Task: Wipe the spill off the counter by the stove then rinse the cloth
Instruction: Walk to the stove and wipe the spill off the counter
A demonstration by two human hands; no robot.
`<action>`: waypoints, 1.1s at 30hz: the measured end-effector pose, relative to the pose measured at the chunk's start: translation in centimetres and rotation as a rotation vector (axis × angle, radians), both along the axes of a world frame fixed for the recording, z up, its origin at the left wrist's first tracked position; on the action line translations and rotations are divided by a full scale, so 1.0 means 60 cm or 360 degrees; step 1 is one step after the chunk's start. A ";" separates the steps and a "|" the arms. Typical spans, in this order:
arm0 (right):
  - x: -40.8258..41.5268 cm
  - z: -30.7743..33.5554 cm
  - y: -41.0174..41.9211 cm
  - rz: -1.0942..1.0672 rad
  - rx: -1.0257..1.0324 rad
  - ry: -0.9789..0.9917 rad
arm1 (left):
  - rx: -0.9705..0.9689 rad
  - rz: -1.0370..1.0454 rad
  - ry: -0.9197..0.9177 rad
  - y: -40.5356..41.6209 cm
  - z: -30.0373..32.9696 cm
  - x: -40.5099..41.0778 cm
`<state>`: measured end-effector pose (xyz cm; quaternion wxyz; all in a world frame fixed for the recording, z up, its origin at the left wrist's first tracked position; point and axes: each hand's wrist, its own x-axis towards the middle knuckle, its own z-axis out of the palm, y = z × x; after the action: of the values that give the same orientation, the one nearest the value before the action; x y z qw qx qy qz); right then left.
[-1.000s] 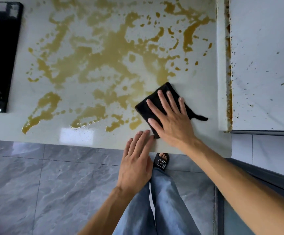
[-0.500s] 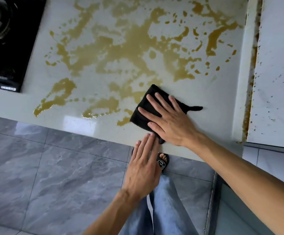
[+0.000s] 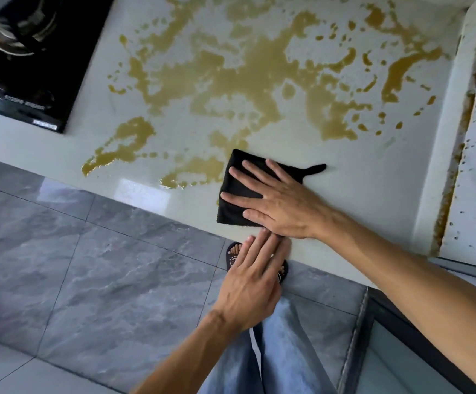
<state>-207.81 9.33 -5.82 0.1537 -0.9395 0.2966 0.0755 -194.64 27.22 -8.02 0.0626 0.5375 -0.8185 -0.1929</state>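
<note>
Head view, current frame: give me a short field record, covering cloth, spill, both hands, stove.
cloth: black cloth, folded, flat on the counter near its front edge
spill: yellow-brown spill, spread wide, mostly unwiped
right hand: right hand flat on cloth, fingers straight
left hand: left hand, fingertips resting on counter edge
stove: black stove, far left

Right hand (image 3: pixel 282 206) lies flat, fingers straight and slightly spread, palm pressing down, forearm stretching in from the lower right. Left hand (image 3: pixel 255 282) sits just below it, fingers straight and together, tips at the right hand's thumb side.
</note>
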 end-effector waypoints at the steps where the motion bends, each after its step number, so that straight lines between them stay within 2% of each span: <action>1: 0.019 0.001 -0.014 0.0053 -0.0001 -0.0002 | 0.0006 -0.0018 0.0002 0.000 0.000 0.003; 4: 0.042 -0.001 -0.062 -0.0064 -0.0032 0.0012 | 0.0021 -0.0062 -0.0026 -0.005 0.002 0.010; 7: 0.004 -0.002 -0.078 -0.0449 -0.0110 0.0029 | 0.0024 -0.0051 -0.0009 -0.004 0.004 0.011; 10: -0.049 -0.008 -0.036 -0.0734 -0.0186 0.0050 | 0.0002 -0.0041 0.0002 -0.002 -0.002 0.009; 15: -0.061 -0.018 0.029 -0.0767 -0.0193 0.0103 | -0.0028 -0.0027 -0.0004 -0.001 -0.006 0.006; 17: -0.057 -0.020 -0.010 -0.0811 -0.0206 0.0058 | -0.0017 -0.0028 -0.0015 -0.001 -0.004 0.006; 21: -0.073 -0.015 -0.092 -0.1109 -0.0179 0.0056 | 0.0022 -0.0008 0.0001 -0.006 0.005 0.008; 25: -0.095 -0.018 0.010 -0.1332 -0.0227 0.0066 | 0.0021 0.0013 0.0069 -0.007 0.002 0.007; 28: -0.136 -0.016 0.075 -0.1246 -0.0153 0.0104 | 0.0025 -0.0001 0.0094 -0.007 -0.001 0.009; 30: -0.163 -0.017 0.048 -0.1243 -0.0145 0.0094 | 0.0035 -0.0002 0.0113 -0.006 0.001 0.010; 33: -0.170 -0.020 -0.031 -0.1553 -0.0198 0.0046 | 0.0055 -0.0001 0.0128 -0.006 0.004 0.011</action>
<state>-218.02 7.46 -7.00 0.1107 -0.6972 0.7082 -0.0101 -193.96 26.84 -7.79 0.0861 0.5299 -0.8122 -0.2283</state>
